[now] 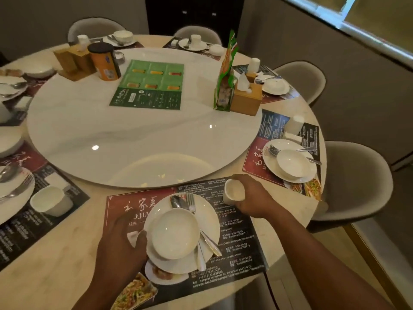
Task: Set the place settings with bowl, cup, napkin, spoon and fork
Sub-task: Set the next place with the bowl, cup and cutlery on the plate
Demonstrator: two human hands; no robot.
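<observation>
My right hand [254, 198] is wrapped round the little white cup [233, 192], fingers curled about its wall, thumb side towards me. The cup is tipped, mouth facing left, over the upper right corner of the placemat [241, 238]. I can't tell whether it touches the mat. It looks like glazed ceramic: light, stiff, slick and chippable. So I'd hold it by the wall, not the lip, and set it down gently.

My left hand [120, 245] is curled on the left rim of the plate [207, 211], thumb on top. A corner of white napkin [134, 237] seems pinched against the palm. That plate is the awkward load, I reckon: rigid, smooth and top-heavy. The bowl [173, 233] sits loose on it, off-centre towards me. Tilt it and the bowl will slide.

The spoon [177, 202] and fork [191, 201] lie side by side on the plate's far half. Their heads point away from me and their handles run down past the bowl's right side. Thin polished metal on glaze, so they'll skate and clatter. I'd take them by the handles. The napkin is the only soft, forgiving piece here.

Further out, the plate rests on the placemat at my edge of the tabletop [67, 253]. Beyond it is the big white turntable [134, 135].
</observation>
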